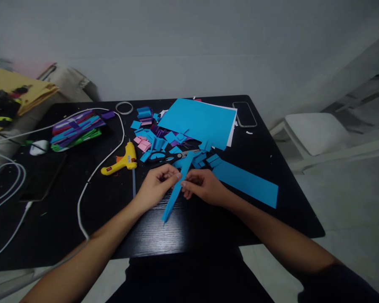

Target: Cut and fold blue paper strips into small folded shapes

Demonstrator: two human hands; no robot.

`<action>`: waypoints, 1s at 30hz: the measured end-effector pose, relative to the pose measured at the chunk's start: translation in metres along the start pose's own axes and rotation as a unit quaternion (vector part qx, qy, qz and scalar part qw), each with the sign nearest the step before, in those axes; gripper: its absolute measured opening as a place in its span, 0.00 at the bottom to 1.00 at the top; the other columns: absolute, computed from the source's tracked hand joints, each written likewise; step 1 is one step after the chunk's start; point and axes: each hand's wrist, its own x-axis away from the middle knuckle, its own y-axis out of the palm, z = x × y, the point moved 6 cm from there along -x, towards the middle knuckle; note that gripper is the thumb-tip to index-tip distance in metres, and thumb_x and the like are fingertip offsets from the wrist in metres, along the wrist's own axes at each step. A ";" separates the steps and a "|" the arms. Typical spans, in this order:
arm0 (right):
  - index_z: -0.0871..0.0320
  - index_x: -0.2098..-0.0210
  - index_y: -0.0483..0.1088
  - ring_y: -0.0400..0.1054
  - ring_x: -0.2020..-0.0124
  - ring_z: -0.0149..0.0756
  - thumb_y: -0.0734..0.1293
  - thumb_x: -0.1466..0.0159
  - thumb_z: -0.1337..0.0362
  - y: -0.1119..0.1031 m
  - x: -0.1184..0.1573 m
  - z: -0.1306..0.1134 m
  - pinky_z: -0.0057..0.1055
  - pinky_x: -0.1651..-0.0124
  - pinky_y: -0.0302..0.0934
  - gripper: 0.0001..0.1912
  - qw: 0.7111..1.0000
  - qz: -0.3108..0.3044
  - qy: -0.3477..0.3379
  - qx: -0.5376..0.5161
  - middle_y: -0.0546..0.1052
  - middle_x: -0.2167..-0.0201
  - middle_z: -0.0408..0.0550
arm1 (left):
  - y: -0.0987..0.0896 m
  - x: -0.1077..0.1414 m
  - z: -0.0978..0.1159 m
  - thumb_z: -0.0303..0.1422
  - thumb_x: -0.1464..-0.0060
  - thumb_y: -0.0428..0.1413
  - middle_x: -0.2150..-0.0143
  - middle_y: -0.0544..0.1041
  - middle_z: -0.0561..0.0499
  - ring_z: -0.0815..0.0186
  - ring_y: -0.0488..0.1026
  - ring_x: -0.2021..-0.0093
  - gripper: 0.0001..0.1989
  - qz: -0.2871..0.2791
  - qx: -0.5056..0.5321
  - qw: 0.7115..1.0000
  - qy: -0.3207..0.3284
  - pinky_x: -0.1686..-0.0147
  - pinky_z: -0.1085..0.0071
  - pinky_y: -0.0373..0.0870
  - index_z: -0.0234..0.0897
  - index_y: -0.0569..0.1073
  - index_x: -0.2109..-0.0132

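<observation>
A narrow strip of blue paper (173, 200), folded lengthwise, slants between my hands above the table's front part. My left hand (159, 181) pinches its left edge with thumb and fingers. From the other side, my right hand (202, 185) grips the same strip, thumb against its edge. Just beyond my fingers lie black-handled scissors (169, 159) among small cut pieces of blue paper (158, 144). A wider blue paper strip (249, 181) lies flat to the right of my right hand. Farther back, a large blue sheet (198, 120) rests over white paper.
A yellow glue gun (123, 162) lies left of my left hand, near a looping white cable (91, 176). Bundled coloured strips (77, 128), a tape roll (124, 108), pink paper pieces (142, 144) and a phone (244, 114) share the black table (177, 237). A white chair (318, 132) stands right.
</observation>
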 end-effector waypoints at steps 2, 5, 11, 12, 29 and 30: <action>0.61 0.69 0.73 0.76 0.75 0.33 0.75 0.40 0.48 -0.003 -0.001 -0.001 0.30 0.71 0.73 0.21 1.000 0.021 -0.002 -0.009 0.78 0.75 0.46 | 0.000 0.000 0.000 0.43 0.44 0.63 0.78 0.72 0.56 0.70 0.68 0.77 0.14 -0.004 -0.006 1.000 -0.002 0.73 0.74 0.66 0.35 0.76 0.66; 0.60 0.70 0.71 0.75 0.76 0.32 0.74 0.39 0.45 -0.007 -0.002 -0.002 0.30 0.72 0.72 0.22 0.998 0.049 -0.014 -0.039 0.77 0.75 0.45 | 0.002 0.000 0.000 0.43 0.44 0.63 0.77 0.72 0.56 0.70 0.68 0.76 0.15 -0.009 -0.007 1.000 -0.009 0.74 0.74 0.66 0.35 0.76 0.66; 0.58 0.70 0.71 0.74 0.76 0.33 0.74 0.39 0.47 -0.017 -0.003 -0.008 0.33 0.69 0.73 0.20 0.993 0.100 -0.042 -0.040 0.77 0.76 0.44 | 0.004 0.002 -0.001 0.44 0.43 0.63 0.76 0.73 0.55 0.71 0.68 0.76 0.16 -0.023 -0.006 0.999 -0.022 0.74 0.75 0.65 0.34 0.77 0.67; 0.58 0.70 0.70 0.75 0.76 0.33 0.74 0.39 0.47 -0.021 -0.003 -0.009 0.33 0.69 0.73 0.20 0.991 0.118 -0.047 -0.042 0.77 0.75 0.44 | 0.005 0.002 -0.002 0.45 0.43 0.63 0.76 0.73 0.55 0.71 0.69 0.76 0.17 -0.030 -0.002 0.999 -0.033 0.74 0.75 0.65 0.34 0.77 0.67; 0.56 0.69 0.73 0.74 0.71 0.35 0.74 0.40 0.46 -0.051 0.003 -0.019 0.35 0.65 0.75 0.19 0.961 0.263 -0.060 -0.067 0.76 0.73 0.45 | 0.004 0.002 -0.010 0.42 0.46 0.65 0.73 0.79 0.50 0.68 0.76 0.76 0.15 -0.041 0.067 0.993 -0.087 0.75 0.73 0.74 0.33 0.76 0.67; 0.56 0.69 0.73 0.74 0.71 0.35 0.75 0.40 0.46 -0.050 0.002 -0.018 0.35 0.65 0.75 0.19 0.961 0.259 -0.055 -0.076 0.76 0.73 0.45 | 0.004 0.002 -0.010 0.42 0.45 0.65 0.73 0.79 0.50 0.68 0.76 0.76 0.15 -0.041 0.065 0.993 -0.086 0.75 0.73 0.74 0.33 0.76 0.67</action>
